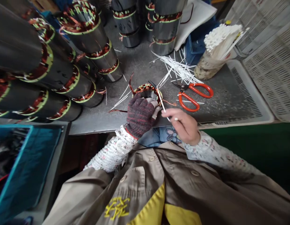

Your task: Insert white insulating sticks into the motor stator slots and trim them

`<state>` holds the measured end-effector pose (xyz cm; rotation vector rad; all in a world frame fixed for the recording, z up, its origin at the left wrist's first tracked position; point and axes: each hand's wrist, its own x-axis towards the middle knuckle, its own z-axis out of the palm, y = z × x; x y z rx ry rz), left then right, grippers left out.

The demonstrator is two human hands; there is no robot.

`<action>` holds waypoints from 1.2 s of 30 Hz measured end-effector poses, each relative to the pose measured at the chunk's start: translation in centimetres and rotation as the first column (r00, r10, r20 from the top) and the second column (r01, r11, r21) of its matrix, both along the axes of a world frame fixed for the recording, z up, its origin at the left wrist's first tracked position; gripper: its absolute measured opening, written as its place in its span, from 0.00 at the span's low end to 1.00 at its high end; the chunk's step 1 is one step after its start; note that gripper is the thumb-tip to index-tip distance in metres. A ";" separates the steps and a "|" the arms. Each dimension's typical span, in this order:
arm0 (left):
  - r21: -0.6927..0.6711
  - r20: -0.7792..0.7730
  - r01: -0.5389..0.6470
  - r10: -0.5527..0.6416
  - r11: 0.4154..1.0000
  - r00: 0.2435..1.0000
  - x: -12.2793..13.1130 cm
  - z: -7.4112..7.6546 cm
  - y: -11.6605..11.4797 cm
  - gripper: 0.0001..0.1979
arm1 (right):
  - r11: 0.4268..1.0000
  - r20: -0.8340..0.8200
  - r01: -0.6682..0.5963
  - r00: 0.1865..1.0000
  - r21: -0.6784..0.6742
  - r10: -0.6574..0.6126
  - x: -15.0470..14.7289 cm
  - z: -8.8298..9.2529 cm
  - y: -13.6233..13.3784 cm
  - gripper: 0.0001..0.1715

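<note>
A grey steel workbench (pixel 226 104) ran across the view, and everything on it was placed around a small upright motor stator (pixel 148 92) wound with copper wire. Left of that stator lay a heap of larger stators (pixel 65 81) on their sides, and more large stators (pixel 165 28) stood upright beyond it. A teal plastic crate (pixel 25 162) sat lower down and further left of the small stator, while perforated white plastic trays (pixel 269 65) stood well to its right. Also to its right, a beige container (pixel 207 66) held a dense bundle of white strips (pixel 221 40), and a loose pile of white strips (pixel 180 70) lay nearer, just beyond a pair of orange-handled scissors (pixel 194 97). The gloved left hand (pixel 140 114) covered the near side of the small stator, its fingers (pixel 141 104) pressed together over the rim. The bare right hand (pixel 183 125) was just beside the stator, with its thumb and forefinger pinching one thin white strip (pixel 160 100), whose upper end rose toward the stator's rim.
</note>
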<state>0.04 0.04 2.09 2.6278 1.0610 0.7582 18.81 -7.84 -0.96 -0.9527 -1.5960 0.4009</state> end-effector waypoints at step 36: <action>0.075 0.487 0.037 -0.069 0.996 0.871 0.0 -1.7 -0.1 0.04 | 0.968 -0.111 -0.070 0.993 -0.239 0.045 -0.5 1.5 2.6 0.17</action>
